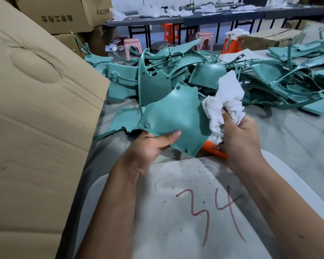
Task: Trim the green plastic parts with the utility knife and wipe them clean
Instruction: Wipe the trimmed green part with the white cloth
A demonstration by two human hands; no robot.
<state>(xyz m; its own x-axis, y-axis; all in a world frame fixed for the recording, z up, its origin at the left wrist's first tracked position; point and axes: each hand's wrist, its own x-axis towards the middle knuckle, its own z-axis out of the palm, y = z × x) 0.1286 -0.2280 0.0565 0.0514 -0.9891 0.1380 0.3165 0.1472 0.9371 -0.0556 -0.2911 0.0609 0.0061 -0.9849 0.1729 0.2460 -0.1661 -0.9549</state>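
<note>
My left hand (pixel 148 148) grips the lower edge of a curved green plastic panel (pixel 176 116), thumb on its upper face. My right hand (pixel 239 139) holds a crumpled white cloth (pixel 226 103) against the panel's right edge. The same hand also holds an orange utility knife (pixel 213 147), which pokes out under the panel beside the palm; its blade is hidden. Both hands hover above a white surface marked "34" in red (pixel 204 212).
A big pile of green plastic parts (pixel 204 71) covers the grey floor ahead and to the right. A large cardboard box (pixel 36 118) stands close on the left, more boxes behind it. Pink and orange stools (pixel 132 46) and a long dark table (pixel 195 18) stand at the back.
</note>
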